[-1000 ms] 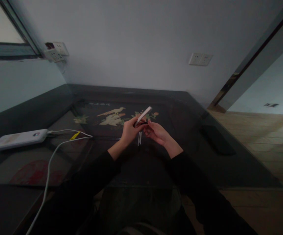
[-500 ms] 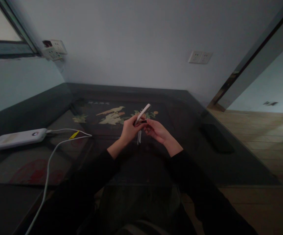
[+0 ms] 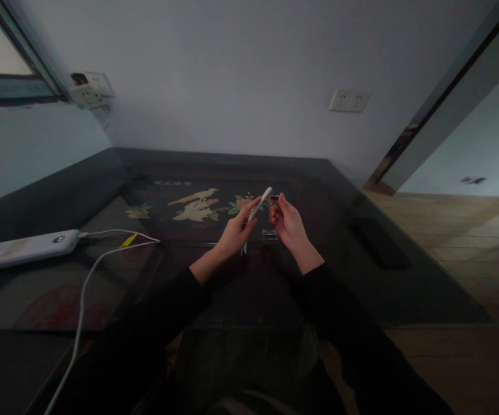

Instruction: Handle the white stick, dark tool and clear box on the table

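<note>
Near the middle of the dark table, my left hand [image 3: 235, 231] grips a slim white stick-like object [image 3: 260, 205], tilted up to the right. My right hand [image 3: 289, 223] is just right of it, thumb and finger pinching a small dark piece [image 3: 274, 197] close to the white object's upper part. Between my wrists a small clear case or stack [image 3: 269, 236] lies on the table. Thin pale strips [image 3: 244, 249] show just below my left hand; what they belong to is too small to tell.
A white power bank [image 3: 29, 249] with a white cable [image 3: 84, 288] and yellow tag [image 3: 128, 240] lies at the left. A dark flat object [image 3: 379, 242] rests at the right. The table [image 3: 227, 158] bears a bird-and-flower picture [image 3: 197, 207] and meets the wall behind.
My right hand has moved right and up, away from my left, with the dark piece. The white object has shifted slightly right. The clear case has come into view.
</note>
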Tool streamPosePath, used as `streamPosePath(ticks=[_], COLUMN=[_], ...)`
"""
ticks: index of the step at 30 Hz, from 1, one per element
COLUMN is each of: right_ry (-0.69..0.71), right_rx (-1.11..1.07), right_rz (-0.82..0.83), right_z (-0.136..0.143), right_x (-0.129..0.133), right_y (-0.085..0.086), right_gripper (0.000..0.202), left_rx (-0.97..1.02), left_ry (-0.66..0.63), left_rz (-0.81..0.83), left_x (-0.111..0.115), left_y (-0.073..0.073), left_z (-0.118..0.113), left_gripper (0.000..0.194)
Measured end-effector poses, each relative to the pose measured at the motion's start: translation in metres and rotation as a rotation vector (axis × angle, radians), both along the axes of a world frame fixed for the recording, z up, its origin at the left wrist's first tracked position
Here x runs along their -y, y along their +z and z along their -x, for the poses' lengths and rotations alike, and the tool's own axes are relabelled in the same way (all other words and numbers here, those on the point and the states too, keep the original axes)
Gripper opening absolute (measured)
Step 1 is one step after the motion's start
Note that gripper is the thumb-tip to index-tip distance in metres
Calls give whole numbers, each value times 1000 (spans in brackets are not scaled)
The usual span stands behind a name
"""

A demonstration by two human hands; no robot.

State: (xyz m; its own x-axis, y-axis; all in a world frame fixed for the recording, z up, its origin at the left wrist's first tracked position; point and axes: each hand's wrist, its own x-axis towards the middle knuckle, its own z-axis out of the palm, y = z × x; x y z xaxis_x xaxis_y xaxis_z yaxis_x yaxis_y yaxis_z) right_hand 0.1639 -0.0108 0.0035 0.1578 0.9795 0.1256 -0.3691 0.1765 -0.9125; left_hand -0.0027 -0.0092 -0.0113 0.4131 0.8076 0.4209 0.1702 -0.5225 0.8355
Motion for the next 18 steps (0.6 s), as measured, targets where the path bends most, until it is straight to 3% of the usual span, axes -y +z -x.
streamPosePath(ticks=[10,18], right_ry=[8,12], right_rx=[23,6], right_rz=[-66,-79], right_z=[2,3], right_x=[1,2], right_y=[0,1], right_gripper=[48,48], left_rx=[15,13], left_ry=[-59,-29], left_rz=[99,58], left_x=[1,0], left_y=[-9,-7], left_z=[-2,-2], left_gripper=[62,61])
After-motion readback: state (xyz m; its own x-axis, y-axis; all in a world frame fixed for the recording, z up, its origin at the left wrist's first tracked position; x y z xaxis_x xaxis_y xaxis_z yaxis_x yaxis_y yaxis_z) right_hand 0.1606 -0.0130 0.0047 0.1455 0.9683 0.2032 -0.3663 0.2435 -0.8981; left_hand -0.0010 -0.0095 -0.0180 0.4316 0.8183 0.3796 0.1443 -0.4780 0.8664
